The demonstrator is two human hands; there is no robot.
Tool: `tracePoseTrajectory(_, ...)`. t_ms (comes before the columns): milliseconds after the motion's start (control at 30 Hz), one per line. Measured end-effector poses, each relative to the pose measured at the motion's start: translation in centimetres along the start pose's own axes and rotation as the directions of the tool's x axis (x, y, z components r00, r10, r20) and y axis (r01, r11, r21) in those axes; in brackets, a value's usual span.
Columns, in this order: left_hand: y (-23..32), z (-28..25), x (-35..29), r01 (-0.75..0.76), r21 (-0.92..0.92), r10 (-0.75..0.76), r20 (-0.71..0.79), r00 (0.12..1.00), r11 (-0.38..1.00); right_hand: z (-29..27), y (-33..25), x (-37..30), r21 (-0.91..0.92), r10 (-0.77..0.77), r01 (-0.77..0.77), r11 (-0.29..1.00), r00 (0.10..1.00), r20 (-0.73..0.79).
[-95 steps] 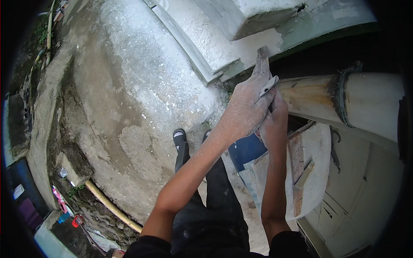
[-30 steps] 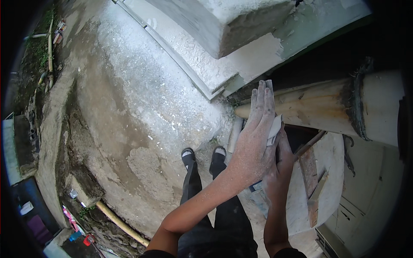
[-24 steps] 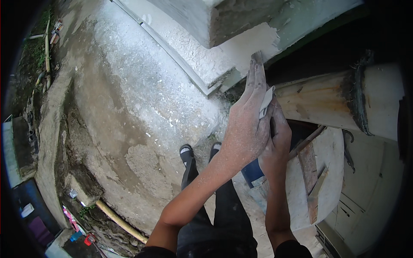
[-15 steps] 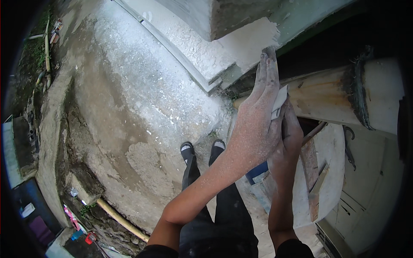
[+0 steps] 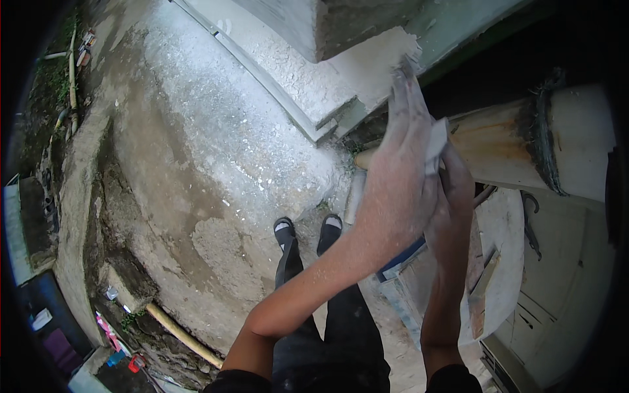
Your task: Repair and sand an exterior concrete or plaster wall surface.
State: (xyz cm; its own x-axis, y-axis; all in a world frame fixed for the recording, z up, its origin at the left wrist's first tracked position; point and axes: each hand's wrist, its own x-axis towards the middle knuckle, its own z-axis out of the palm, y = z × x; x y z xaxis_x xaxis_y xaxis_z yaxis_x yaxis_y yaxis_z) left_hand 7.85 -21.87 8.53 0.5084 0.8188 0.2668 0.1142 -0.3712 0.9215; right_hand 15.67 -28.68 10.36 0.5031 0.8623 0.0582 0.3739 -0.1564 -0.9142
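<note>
My left hand (image 5: 401,173) lies along a flat scraper, its fingers straight, close together and pointing up. At the fingertips the scraper's grey blade meets the edge of a white, flaking painted surface (image 5: 377,62); motion blurs the tips. Behind and below, my right hand (image 5: 452,196) is closed around the same tool, its fingers partly hidden by the left. A white folded piece (image 5: 438,139) shows between the two hands; whether it is the handle or something wrapped on it I cannot tell. White dust coats both hands.
A thick pale pipe (image 5: 498,141) with a dark fibrous band runs right of my hands. A pale block corner (image 5: 318,39) juts in above. White flakes cover the concrete floor (image 5: 216,131) around my feet. A round white tabletop (image 5: 508,275) with wood pieces stands lower right.
Both hands have shifted a little, the wrists to the right and the fingertips slightly upward, with the scraper still held. The blade end now looks more blurred.
</note>
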Motion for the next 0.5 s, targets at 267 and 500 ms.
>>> tracePoseTrajectory(267, 2.2, -0.3, -2.4, -0.034, -0.072, 0.04, 0.08, 0.996, 0.997, -1.1, -1.4, -3.6, 0.05, 0.065, -0.066, 0.997, 0.998, 0.025)
tracePoseTrajectory(500, 1.0, -1.4, 1.6, -0.039, -0.113, 0.034, -0.051, 0.998, 0.993, 0.2, -1.7, 1.6, -0.143, -0.134, 0.137, 0.98, 0.99, 0.034)
